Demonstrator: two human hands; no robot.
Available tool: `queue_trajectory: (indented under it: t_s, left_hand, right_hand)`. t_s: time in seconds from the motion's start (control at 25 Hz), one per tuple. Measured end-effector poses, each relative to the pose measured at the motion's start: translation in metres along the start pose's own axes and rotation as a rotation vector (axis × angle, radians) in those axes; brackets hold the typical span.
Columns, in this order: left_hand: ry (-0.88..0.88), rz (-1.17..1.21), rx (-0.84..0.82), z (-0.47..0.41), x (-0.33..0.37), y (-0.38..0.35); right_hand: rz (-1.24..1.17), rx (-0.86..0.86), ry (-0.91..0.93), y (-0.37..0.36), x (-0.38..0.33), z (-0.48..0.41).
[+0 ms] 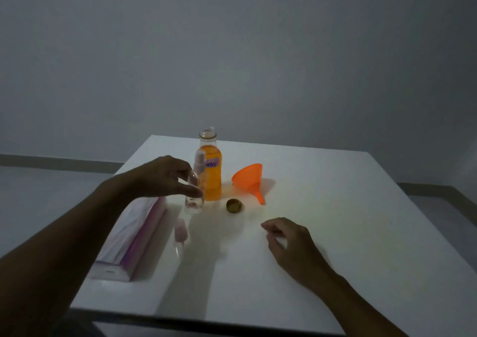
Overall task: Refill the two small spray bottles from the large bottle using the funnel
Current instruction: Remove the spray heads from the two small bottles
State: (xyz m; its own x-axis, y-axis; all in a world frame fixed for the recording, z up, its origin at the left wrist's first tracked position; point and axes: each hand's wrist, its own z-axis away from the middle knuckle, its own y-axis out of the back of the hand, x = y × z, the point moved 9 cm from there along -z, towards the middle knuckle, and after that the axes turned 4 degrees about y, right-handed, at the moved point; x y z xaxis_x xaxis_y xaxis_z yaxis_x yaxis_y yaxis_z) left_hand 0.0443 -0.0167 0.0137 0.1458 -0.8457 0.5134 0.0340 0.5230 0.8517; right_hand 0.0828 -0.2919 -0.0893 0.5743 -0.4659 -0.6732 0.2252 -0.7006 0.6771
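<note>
Head view: near frame centre the left hand [162, 176] pinches the small spray bottle [193, 205] upright, just left of the open large bottle [213, 179], while the funnel [247, 178] lies on its side further right, spout toward the idle, loosely curled right hand [286, 236], the nearer one.

2 spray bottles [193, 203] [180, 229], 1 large bottle [213, 179], 1 funnel [249, 179], 1 cap [234, 205], 1 pack [134, 236].
</note>
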Motion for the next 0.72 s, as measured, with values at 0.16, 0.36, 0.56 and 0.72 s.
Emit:
queue_trajectory:
  t_s: [0.16, 0.36, 0.56, 0.72]
  left_hand:
    - [-0.077, -0.007, 0.106, 0.006, 0.064, 0.01]
    - [-0.169, 0.06, 0.017, 0.016, 0.13, -0.061]
    - [-0.186, 0.119, 0.011, 0.009, 0.152, -0.141]
    - [-0.256, 0.242, 0.088, 0.009, 0.157, -0.166]
  right_hand:
    - [-0.353, 0.18, -0.203, 0.027, 0.017, 0.017]
    - [-0.818, 0.29, -0.221, 0.076, 0.004, 0.03]
    - [-0.636, 0.182, -0.297, 0.102, 0.017, 0.039]
    - [-0.551, 0.096, -0.314, 0.108, 0.039, 0.041]
